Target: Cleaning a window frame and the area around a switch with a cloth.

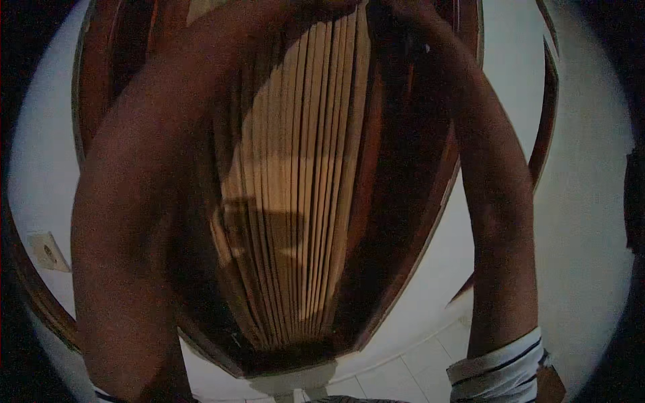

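Before me, a beige bundle of long, narrow vertical folds or slats (pixel 312 151) stands inside a dark reddish-brown wooden frame (pixel 378 211). What the bundle is made of, I cannot tell. Both my arms reach up along its two sides. My left hand (pixel 335 9), cut off by the top edge, is at the upper end of the folds. Beside it on the right, my right hand (pixel 403 10) is dark and partly cut off too. The fingers of both are hidden, so whether either grips anything does not show. A shadow falls across the folds.
A wall socket (pixel 49 250) is on the white wall at the left. Pale floor tiles (pixel 423 362) show low on the right, below the frame. Another dark wooden edge (pixel 546 121) curves along the wall at the right.
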Demonstrator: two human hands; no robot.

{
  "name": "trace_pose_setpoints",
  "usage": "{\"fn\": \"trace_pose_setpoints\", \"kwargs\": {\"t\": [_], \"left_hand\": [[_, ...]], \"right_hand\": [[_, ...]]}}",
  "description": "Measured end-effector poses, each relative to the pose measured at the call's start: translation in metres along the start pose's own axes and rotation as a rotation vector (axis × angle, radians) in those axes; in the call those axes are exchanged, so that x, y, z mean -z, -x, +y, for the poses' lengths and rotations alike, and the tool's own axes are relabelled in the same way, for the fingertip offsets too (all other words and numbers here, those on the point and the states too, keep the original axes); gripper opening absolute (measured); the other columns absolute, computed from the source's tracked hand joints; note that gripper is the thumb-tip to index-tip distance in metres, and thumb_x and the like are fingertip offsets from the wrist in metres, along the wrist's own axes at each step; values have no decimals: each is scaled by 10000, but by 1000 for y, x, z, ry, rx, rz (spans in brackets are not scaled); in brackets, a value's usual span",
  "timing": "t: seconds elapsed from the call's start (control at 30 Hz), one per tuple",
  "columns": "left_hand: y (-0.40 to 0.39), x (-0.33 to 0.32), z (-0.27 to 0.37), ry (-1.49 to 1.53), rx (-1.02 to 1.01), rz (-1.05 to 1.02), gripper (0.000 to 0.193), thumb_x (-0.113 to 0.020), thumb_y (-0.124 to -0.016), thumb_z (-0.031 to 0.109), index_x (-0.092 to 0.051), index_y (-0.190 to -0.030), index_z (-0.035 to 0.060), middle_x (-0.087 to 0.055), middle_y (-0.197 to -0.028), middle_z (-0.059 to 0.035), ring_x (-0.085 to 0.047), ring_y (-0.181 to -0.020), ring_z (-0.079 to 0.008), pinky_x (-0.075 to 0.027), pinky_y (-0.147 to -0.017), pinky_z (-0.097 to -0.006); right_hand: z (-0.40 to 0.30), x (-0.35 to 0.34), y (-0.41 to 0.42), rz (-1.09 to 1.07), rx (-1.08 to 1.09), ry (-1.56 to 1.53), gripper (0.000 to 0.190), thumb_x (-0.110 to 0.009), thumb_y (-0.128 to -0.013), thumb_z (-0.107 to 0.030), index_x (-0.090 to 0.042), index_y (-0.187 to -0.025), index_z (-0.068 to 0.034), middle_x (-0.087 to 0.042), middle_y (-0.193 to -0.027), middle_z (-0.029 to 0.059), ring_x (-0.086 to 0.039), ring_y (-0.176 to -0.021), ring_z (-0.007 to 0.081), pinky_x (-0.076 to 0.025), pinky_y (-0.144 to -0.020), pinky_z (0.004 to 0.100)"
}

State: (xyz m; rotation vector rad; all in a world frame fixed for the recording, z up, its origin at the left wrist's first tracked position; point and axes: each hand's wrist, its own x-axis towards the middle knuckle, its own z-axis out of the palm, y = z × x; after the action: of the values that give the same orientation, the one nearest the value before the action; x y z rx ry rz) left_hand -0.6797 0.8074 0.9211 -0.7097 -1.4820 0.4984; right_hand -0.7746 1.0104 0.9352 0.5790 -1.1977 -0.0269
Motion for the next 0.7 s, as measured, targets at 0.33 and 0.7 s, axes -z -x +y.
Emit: {"fn": "trace_pose_setpoints", "kwargs": {"t": [0.33,0.7], "left_hand": [[5,31,18,-226,11,-117,522,-460,-985,336,-485,-1377,-7,-398,-1507,-171,-320,-1420,-327,-233,-1165,-468],[6,-7,-2,-198,32,-171,535,-438,-984,298,-438,-1419,-12,-383,-1520,-166,-296,-1434,-315,-184,-1192,-460]], "right_hand": [[-89,69,37,-300,-459,-594,452,-435,-971,-190,-445,-1371,21,-410,-1423,289,-400,-1310,465,-334,-1074,525],[-128,99,133,-420,-125,-49,664,-595,-898,-128,-276,-1439,86,-359,-1427,334,-453,-1275,470,-467,-1007,510]]}}
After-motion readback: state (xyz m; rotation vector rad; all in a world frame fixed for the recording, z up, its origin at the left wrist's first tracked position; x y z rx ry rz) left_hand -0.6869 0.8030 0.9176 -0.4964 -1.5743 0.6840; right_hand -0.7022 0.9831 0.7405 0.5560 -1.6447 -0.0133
